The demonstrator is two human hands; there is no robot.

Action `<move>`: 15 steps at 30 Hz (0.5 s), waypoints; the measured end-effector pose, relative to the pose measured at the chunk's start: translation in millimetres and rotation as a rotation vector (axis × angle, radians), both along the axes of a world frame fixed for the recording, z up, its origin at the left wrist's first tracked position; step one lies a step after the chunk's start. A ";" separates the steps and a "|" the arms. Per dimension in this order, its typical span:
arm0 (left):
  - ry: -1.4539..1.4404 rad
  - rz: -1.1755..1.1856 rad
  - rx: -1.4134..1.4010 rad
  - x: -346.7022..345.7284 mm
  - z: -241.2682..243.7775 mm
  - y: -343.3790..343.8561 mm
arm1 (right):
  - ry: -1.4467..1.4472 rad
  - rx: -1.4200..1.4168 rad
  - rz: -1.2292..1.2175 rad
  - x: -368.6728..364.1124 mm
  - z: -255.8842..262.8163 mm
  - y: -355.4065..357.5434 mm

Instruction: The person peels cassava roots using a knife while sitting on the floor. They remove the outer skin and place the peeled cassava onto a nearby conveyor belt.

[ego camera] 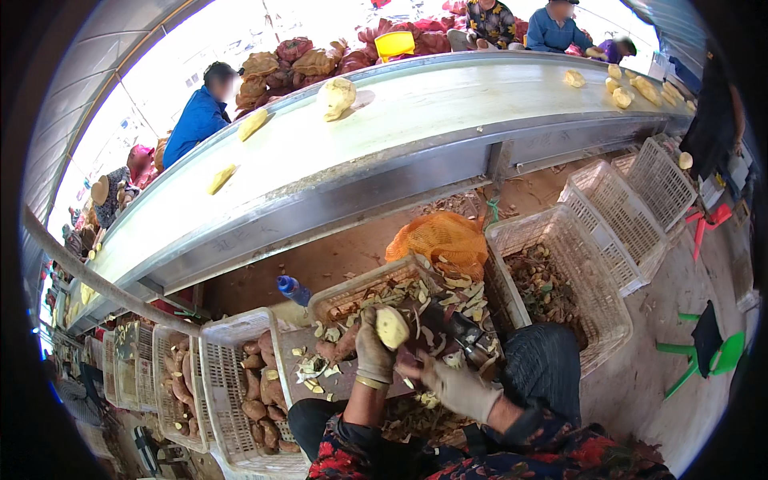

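Note:
My left hand [373, 351], in a soiled glove, grips a pale root [392, 328] that looks like a peeled sweet potato, its yellowish flesh facing up. Just to its right and lower is my right hand [459, 387], also gloved and blurred. A pinkish blur shows at its fingertips, and whether a tool is held there I cannot tell. Unpeeled sweet potatoes [340, 348] lie left of my left hand on a board [336, 384] strewn with peel. More peelings [414, 291] fill the plastic crate [360, 288] beyond my hands.
A conveyor belt [420, 102] carrying peeled roots [336, 98] curves across the far side. At left stands a crate [210, 354] of sweet potatoes [264, 384]; a scrap crate [564, 222] is at right. An orange mesh bag [441, 240], blue bottle [294, 290] and green stool [708, 354] are nearby. People work beyond the belt.

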State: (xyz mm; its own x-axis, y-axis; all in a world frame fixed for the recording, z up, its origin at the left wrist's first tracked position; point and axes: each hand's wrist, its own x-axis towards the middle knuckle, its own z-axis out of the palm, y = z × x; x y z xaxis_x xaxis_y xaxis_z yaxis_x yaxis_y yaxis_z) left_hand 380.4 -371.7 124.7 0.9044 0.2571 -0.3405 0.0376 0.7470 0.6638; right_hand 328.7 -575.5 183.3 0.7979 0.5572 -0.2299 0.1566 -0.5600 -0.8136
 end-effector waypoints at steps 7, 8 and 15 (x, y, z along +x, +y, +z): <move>-0.013 -0.052 -0.121 -0.6 7.7 -10.7 | -0.308 0.173 -0.350 17.3 -1.0 13.0; -0.011 -0.074 -0.160 -0.2 3.6 -12.5 | -0.293 0.237 -0.324 18.9 0.9 18.3; 0.074 -0.049 -0.250 12.1 14.2 2.8 | 0.000 -0.044 -0.090 -25.6 -23.3 5.0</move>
State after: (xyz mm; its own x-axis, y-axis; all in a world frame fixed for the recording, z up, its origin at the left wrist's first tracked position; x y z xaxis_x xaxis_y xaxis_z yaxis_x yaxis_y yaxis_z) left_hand 392.5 -369.0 139.0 0.8839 0.1132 -0.4537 0.1194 0.8834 0.4531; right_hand 303.1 -570.5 160.0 0.8444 0.4724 -0.2526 0.1037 -0.6068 -0.7881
